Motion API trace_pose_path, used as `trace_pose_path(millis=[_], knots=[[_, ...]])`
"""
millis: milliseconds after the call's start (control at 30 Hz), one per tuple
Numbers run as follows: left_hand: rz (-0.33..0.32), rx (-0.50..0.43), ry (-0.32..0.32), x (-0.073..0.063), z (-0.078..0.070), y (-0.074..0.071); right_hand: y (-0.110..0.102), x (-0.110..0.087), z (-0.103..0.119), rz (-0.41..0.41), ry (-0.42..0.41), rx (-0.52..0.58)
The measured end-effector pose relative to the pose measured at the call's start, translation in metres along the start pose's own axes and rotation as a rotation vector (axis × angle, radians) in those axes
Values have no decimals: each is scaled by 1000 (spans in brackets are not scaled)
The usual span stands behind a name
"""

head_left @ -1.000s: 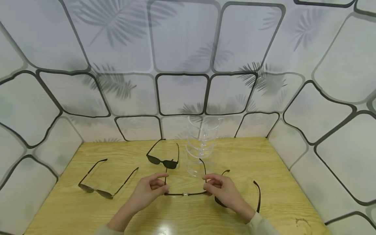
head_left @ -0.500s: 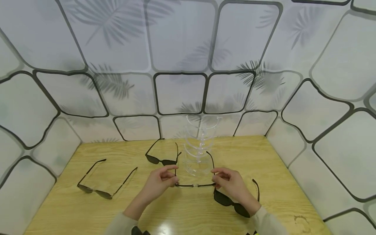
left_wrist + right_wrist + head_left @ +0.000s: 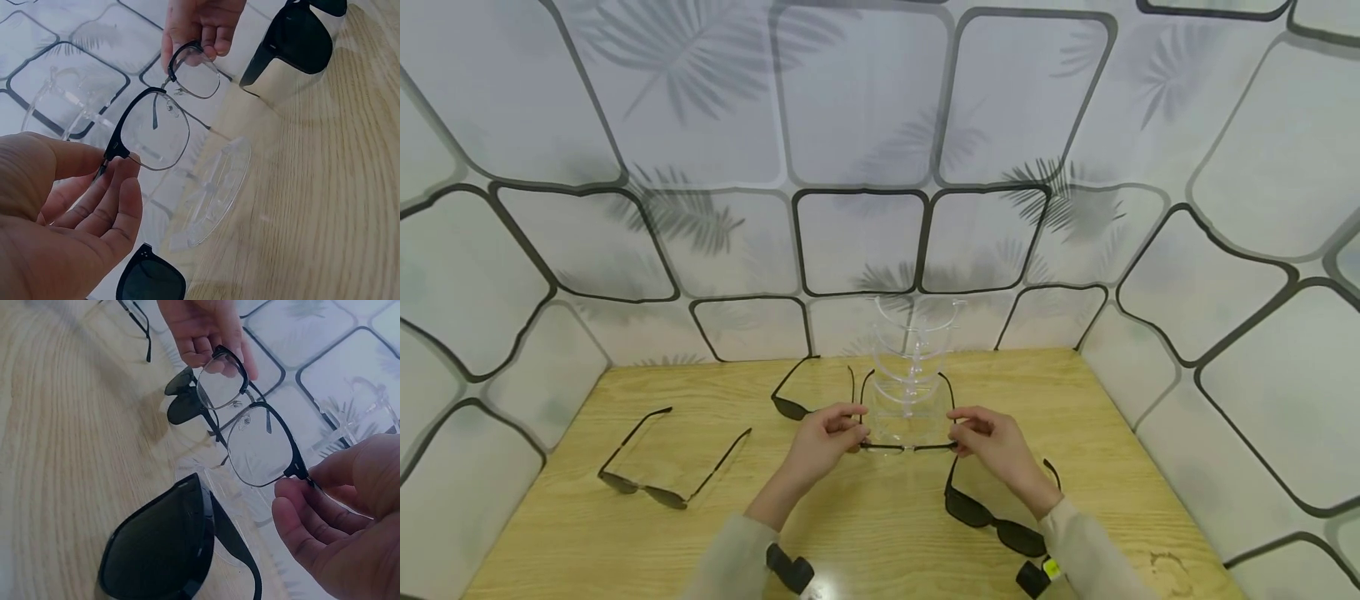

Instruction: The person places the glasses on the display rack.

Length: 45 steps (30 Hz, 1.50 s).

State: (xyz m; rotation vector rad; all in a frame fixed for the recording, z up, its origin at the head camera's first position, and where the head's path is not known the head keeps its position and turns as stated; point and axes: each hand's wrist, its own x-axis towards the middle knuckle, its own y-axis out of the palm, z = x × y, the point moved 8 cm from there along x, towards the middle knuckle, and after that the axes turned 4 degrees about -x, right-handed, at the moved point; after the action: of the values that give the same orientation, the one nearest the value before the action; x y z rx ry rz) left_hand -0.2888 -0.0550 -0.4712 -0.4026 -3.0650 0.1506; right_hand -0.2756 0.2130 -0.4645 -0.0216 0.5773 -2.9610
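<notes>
In the head view my left hand (image 3: 826, 440) and right hand (image 3: 992, 446) hold a pair of eyeglasses (image 3: 910, 448) between them. Each hand pinches one temple near its hinge, thumb against fingers. The wrist views show black upper rims, thin lower rims and clear lenses (image 3: 155, 131); the temples are unfolded and point away from me. Right behind the glasses stands a clear plastic eyewear stand (image 3: 914, 358) with several curved tiers; the temples reach along both sides of its lower part. Its transparent base (image 3: 219, 194) rests on the table below the glasses.
Black sunglasses (image 3: 994, 523) lie under and beside my right forearm. Another dark pair (image 3: 790, 408) lies behind my left hand, partly hidden by it. Thin-framed sunglasses (image 3: 643, 490) lie open at the left of the wooden table (image 3: 625, 558). Patterned fabric walls (image 3: 865, 242) enclose the back and sides.
Both hands have carried the eyeglasses forward and somewhat right, up to the stand. The left hand now covers part of the back sunglasses; more of the right-hand pair shows.
</notes>
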Motion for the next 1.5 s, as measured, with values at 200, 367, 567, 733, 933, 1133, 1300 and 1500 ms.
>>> trace_pose_path(millis=[200, 367, 567, 733, 933, 1133, 1300, 1500], knots=[[-40, -30, -12, 7, 2, 1, -4, 10, -1, -24, 28, 3], [-69, -23, -34, 13, 3, 2, -7, 16, 1, -28, 14, 1], [-86, 6, -36, 19, 3, 2, -8, 25, -1, -39, 32, 4], [-114, 15, -17, 27, 2, 0, -8, 36, -4, -53, 35, -14], [-132, 43, -19, 34, 1, 1, -8, 48, -9, -66, 64, -28], [-121, 38, -38, 40, 4, 5, -8, 56, -13, -67, 86, -26], [-102, 21, -33, 42, 6, 8, -7, 59, -13, -62, 82, -29], [-120, 8, -35, 45, 9, 8, -6, 62, -9, -61, 110, -35]])
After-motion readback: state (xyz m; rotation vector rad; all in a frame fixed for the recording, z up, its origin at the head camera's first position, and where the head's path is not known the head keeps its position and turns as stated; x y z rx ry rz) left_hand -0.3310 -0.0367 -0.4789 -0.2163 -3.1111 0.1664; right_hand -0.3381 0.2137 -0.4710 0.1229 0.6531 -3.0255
